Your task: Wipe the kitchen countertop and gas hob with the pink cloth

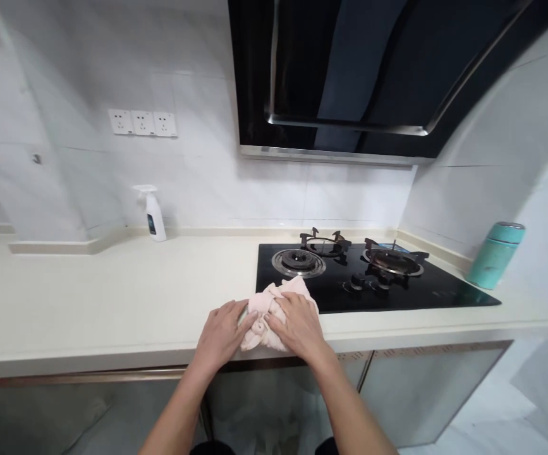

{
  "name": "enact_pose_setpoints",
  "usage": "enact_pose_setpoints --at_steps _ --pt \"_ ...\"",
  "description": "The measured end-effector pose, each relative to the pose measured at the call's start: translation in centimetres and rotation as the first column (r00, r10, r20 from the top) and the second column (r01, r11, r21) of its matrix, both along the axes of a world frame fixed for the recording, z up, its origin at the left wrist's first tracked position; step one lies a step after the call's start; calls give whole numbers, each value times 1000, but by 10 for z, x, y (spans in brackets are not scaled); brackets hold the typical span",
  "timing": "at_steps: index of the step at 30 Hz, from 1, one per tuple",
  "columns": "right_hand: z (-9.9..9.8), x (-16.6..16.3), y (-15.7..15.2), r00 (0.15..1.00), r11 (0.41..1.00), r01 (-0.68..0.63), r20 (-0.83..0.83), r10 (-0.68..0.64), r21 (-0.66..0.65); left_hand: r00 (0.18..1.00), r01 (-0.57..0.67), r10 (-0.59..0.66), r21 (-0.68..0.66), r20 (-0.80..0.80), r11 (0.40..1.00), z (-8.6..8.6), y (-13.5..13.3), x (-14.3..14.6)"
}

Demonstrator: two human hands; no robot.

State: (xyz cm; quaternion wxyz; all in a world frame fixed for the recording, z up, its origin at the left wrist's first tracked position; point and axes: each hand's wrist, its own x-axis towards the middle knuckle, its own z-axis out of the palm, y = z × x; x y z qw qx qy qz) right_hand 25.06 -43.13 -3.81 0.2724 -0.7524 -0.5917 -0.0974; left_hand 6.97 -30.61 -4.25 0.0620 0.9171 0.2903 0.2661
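Fingers (297,304) half-open, left hand (221,330) and right hand (302,327) on cloth (260,305)

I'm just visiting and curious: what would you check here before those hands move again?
1. Both hands on the cloth: ok; the left hand and right hand are on the cloth, at the counter's front edge.
2. Left burner bare: ok; a loose-looking stand sits behind it.
3. Right burner bare: not ok; prongs stand around it.
4. Hob cool: cannot tell; no flame shows.
5. Bottle out of the way: ok; upright by the wall, apart from both hands.
6. Flask out of the way: ok; far right, apart from both hands.
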Motion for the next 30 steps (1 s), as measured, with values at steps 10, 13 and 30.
enact_pose_setpoints --at_steps 10,13,30 --pt "-29 56 -56 988 981 153 -22 -152 122 1000 -16 17 72 -14 997 -11 8 1" --pt "-44 111 -96 932 927 362 -45 -360 101 1000 -12 13 88 -7 996 -15 7 2" --pt "-84 -40 -6 984 854 64 109 -140 516 1000 -9 11 60 -19 998 -18 13 -5"
